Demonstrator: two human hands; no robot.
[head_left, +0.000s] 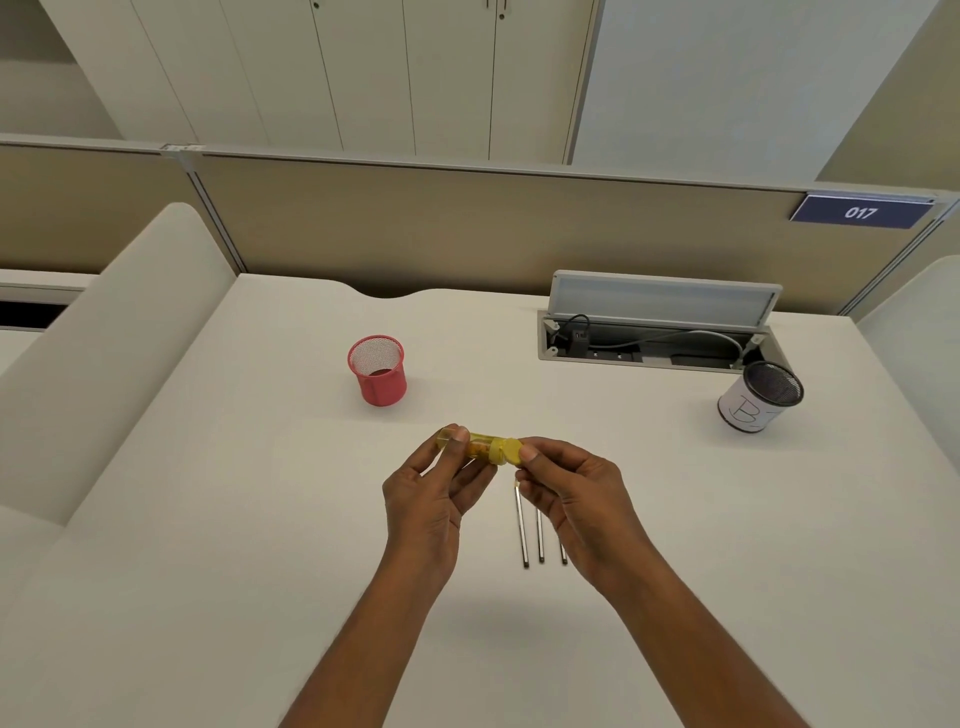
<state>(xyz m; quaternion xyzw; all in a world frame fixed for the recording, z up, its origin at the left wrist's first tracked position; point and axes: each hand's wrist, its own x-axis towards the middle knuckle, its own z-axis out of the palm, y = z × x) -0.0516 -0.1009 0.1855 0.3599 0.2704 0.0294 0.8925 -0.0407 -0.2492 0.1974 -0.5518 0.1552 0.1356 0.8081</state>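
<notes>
We hold the small yellow translucent plastic vial (480, 448) sideways above the white surface (260, 519), near its middle. Our left hand (431, 499) wraps the body to steady it, and our right hand (566, 493) pinches the yellow cap (508, 451), probably to twist it. Three thin grey sticks (524, 535) lie just beneath.

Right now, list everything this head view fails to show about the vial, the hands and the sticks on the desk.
Head view only.
Inside the vial: orange bits, too small to identify, partly behind fingers of the left hand.
The cap: seated or loosened cannot be told; the right hand covers its edge.
The thin sticks: far ends of two lie under the right hand.
The pink mesh cup: its inside bottom is too dim.
</notes>
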